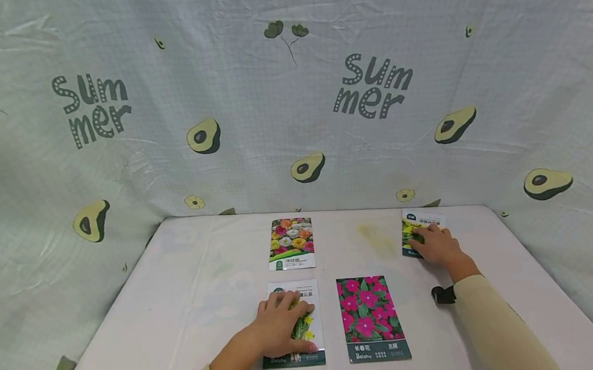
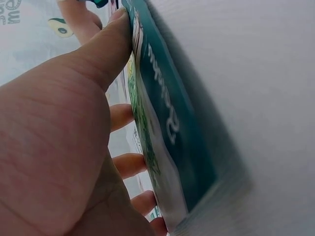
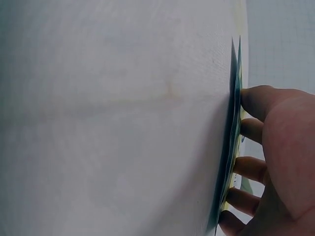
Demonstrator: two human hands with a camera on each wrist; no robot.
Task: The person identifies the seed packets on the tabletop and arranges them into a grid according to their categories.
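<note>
My left hand (image 1: pixel 279 327) rests spread on a flower seed packet (image 1: pixel 305 327) with yellow blooms, a white top and a dark green bottom band. In the left wrist view its thumb (image 2: pixel 110 44) and fingertips press the printed face, and a shadow runs along the packet's edge. At the far right, my right hand (image 1: pixel 437 245) touches another yellow-flowered seed packet (image 1: pixel 408 228), covering much of its front. The right wrist view has the fingertips spread along this packet's face (image 3: pixel 238 123); two thin dark edges show, but I cannot tell whether these are two packets.
A packet of pink flowers (image 1: pixel 372 316) lies between the hands. Behind it to the left is a packet with multicoloured blooms (image 1: pixel 291 240). All lie on a white-covered table (image 1: pixel 219 326) before an avocado-print cloth (image 1: pixel 252 171). A black device (image 1: pixel 442 295) sits at the right wrist.
</note>
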